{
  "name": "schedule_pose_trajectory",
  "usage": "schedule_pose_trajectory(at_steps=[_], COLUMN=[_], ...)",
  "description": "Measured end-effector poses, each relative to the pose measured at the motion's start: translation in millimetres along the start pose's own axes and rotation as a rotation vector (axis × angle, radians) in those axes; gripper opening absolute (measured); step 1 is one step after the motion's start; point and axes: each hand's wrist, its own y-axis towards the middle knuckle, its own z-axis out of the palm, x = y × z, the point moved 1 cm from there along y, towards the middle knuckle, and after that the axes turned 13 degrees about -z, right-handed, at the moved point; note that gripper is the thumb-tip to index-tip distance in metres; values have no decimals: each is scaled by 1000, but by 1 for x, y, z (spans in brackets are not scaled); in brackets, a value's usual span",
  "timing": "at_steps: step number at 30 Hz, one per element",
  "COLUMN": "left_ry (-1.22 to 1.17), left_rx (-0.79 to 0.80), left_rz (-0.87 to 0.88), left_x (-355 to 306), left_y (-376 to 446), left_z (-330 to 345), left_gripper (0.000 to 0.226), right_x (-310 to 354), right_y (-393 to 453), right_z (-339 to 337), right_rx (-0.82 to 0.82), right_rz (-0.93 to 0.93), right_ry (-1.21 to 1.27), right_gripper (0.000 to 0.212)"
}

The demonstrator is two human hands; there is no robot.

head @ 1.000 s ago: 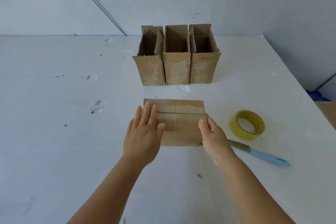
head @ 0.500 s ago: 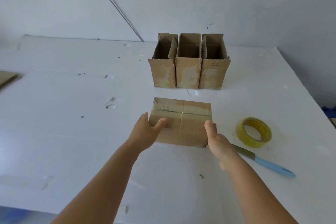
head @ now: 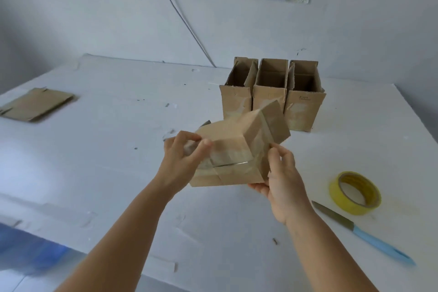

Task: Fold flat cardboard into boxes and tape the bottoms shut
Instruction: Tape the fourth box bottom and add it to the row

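Gripped from both sides, lifted clear of white table (head: 118, 173): left hand (head: 182, 161) and right hand (head: 282, 182) closed on cardboard box (head: 232, 147). Tilted, taped bottom seam facing camera, one flap splayed.

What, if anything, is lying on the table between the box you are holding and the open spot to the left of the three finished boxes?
Nothing visible is in the way. Both hands, left and right, hold the taped box above the table, just in front of the three finished boxes; the surface left of them is bare apart from small scraps.
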Motion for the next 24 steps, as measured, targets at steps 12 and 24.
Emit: schedule_pose_trajectory(at_steps=[12, 24], left_ry=[-193, 55], left_rx=[-112, -83], left_rz=[-21, 22], left_x=[21, 48], left_y=[50, 197], left_z=[-68, -51], left_gripper=[25, 34], right_x=[-16, -71], right_y=[47, 146], right_z=[116, 166], right_rx=[208, -36], right_rz=[-285, -305], right_ry=[-236, -600], right_gripper=[38, 59])
